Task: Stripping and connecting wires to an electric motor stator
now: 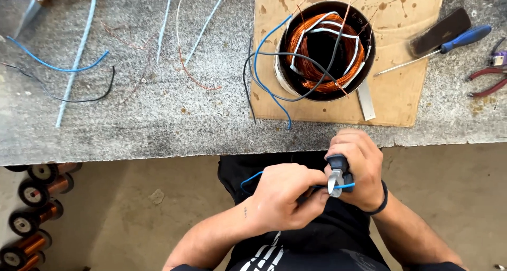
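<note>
Left hand (pixel 282 197) pinches blue wire (pixel 346 186) | right hand (pixel 359 170) grips cutters (pixel 336 178), jaws at 3 o'clock | risk: squeezing too hard could sever conductor.

Counted: two hands (pixel 285 194), one cutter (pixel 337 177), one wound stator (pixel 325 52), one cardboard sheet (pixel 401 91), one blue-handled screwdriver (pixel 449 44), one red-handled pliers (pixel 488 75), five copper wire spools (pixel 45 186) seen at left.
</note>
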